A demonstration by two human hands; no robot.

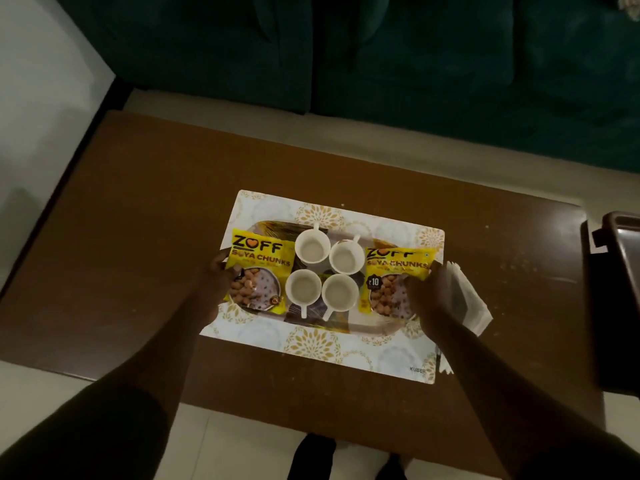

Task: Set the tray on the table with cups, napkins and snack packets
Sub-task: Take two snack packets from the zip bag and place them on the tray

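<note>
At centre frame, the left hand (216, 277) curls round the left end of the oval dark patterned tray (332, 322), and the right hand (424, 296) clamps its right end. Fingertips are lost in the dim light. Yellow snack packets (258, 268) flank four white cups (311, 251); white napkins (467, 299) lie just right. Beneath are a floral placemat (311, 344) and the brown tabletop (138, 220), with a green sofa (415, 64) above.

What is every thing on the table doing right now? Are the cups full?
Tray: on the placemat, gripped at both ends.
Cups: four, upright, holding a pale drink.
Snack packets: lying flat, one at each tray end.
Napkins: stacked beside the tray.
Left hand: grips the tray's left end.
Right hand: grips the tray's right end.
</note>
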